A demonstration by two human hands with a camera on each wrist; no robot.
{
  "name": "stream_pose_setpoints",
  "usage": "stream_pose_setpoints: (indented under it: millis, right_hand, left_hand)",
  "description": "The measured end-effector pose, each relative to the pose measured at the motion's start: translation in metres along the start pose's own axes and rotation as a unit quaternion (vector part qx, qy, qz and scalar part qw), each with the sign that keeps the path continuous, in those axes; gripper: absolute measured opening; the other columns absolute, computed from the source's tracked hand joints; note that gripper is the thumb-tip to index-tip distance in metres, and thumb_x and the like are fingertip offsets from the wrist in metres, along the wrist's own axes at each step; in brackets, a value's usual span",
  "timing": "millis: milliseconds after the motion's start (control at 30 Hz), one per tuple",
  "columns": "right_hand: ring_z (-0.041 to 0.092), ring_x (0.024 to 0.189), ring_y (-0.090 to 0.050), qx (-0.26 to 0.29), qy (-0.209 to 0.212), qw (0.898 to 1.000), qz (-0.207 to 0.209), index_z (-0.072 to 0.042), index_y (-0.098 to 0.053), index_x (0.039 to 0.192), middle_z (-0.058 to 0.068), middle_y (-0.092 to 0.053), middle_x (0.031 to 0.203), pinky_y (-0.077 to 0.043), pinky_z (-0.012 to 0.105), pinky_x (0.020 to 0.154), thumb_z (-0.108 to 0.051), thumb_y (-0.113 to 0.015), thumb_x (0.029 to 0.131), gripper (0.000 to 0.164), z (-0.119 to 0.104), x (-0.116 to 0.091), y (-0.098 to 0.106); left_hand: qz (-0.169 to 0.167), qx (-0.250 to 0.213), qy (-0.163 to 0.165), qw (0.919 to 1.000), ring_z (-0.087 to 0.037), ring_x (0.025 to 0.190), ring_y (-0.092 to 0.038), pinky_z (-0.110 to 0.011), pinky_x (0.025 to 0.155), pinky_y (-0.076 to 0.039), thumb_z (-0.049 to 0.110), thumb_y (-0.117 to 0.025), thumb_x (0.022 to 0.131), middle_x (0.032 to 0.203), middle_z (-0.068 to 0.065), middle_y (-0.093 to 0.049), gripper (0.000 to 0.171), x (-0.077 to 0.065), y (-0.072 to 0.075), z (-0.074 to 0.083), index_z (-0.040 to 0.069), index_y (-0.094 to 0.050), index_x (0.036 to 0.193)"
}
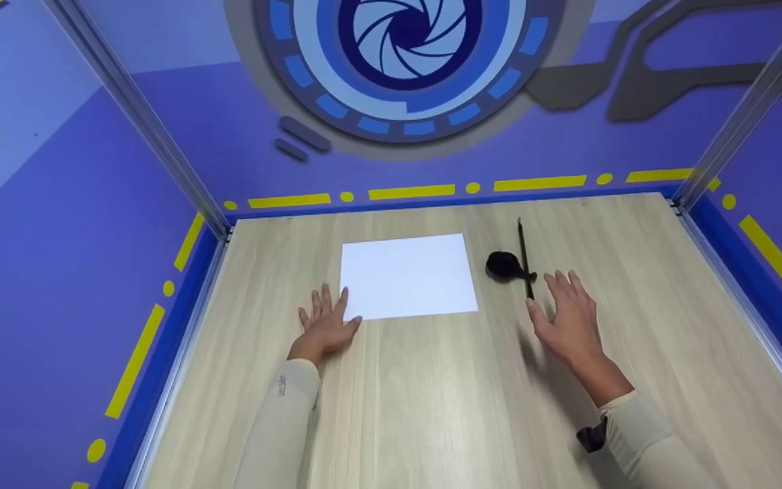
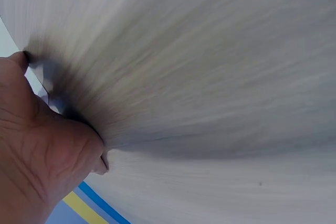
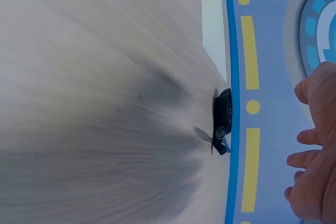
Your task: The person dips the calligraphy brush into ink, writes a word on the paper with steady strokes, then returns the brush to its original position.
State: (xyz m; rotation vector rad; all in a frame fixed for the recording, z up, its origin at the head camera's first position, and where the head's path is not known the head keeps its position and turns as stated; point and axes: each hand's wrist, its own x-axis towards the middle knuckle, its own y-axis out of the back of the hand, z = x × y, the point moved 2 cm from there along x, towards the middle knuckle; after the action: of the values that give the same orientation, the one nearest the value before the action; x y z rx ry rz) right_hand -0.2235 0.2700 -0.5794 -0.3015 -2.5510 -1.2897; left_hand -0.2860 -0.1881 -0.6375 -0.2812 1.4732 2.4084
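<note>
White sheet: flat on the wood-grain surface, out in front of the person, left of the dark items.
Left grip: the person's left hand, back of the hand up, fingers spread, gripping nothing; forefinger and thumb at the sheet's near left corner, looks like contact to me.
Right grip: the person's right hand, raised, its shadow set apart on the surface; fingers loosely bent, thumb apart from them, nothing held that I can see.
Black dish: just right of the sheet, roundish, short stub pointing toward the right grip.
Thin stick: dark, brush-like, pointing away from the person, crossing the stub; can't tell which lies on top. Near end shows right by the right thumb tip in my head view.
Sleeves: pale, both arms; black wrist device on the right.
Back wall: blue-purple, yellow dashes and dots low down, big round emblem.
</note>
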Motion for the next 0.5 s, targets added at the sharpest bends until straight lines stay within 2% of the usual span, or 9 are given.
stream_pose_setpoints:
  millis: [200, 367, 500]
  right_hand:
    - [0.052, 0.159, -0.029, 0.005, -0.011, 1.0, -0.012, 0.007, -0.051, 0.152, 0.036, -0.045, 0.161, -0.025, 0.075, 0.123, -0.028, -0.066, 0.102, 0.063, 0.0026, 0.0051, 0.0047]
    - [0.051, 0.161, -0.026, 0.007, -0.02, 1.0, -0.024, 0.007, -0.048, 0.155, 0.036, -0.042, 0.164, -0.024, 0.076, 0.123, -0.029, -0.065, 0.104, 0.064, 0.0053, 0.0072, 0.0065]
    - [0.053, 0.16, -0.025, 0.009, -0.02, 0.999, -0.031, 0.007, -0.047, 0.155, 0.037, -0.041, 0.164, -0.022, 0.075, 0.124, -0.028, -0.065, 0.104, 0.064, 0.0083, 0.0071, 0.0064]
  left_hand:
    - [0.007, -0.008, -0.011, 0.9999, -0.046, 0.167, 0.019, -0.074, 0.128, 0.015, 0.05, -0.047, 0.111, 0.18, -0.021, 0.017, 0.08, -0.0043, -0.0037, 0.0026, 0.019, -0.009, 0.174]
    - [-0.005, -0.03, -0.016, 0.9994, -0.046, 0.166, 0.022, -0.074, 0.126, 0.02, 0.042, -0.048, 0.11, 0.179, -0.022, 0.019, 0.078, -0.0078, -0.0068, 0.0025, 0.018, -0.01, 0.174]
    - [-0.01, -0.042, -0.006, 0.999, -0.044, 0.166, 0.024, -0.074, 0.125, 0.023, 0.049, -0.049, 0.108, 0.179, -0.019, 0.02, 0.082, -0.0066, -0.0062, -0.0011, 0.021, -0.008, 0.174]
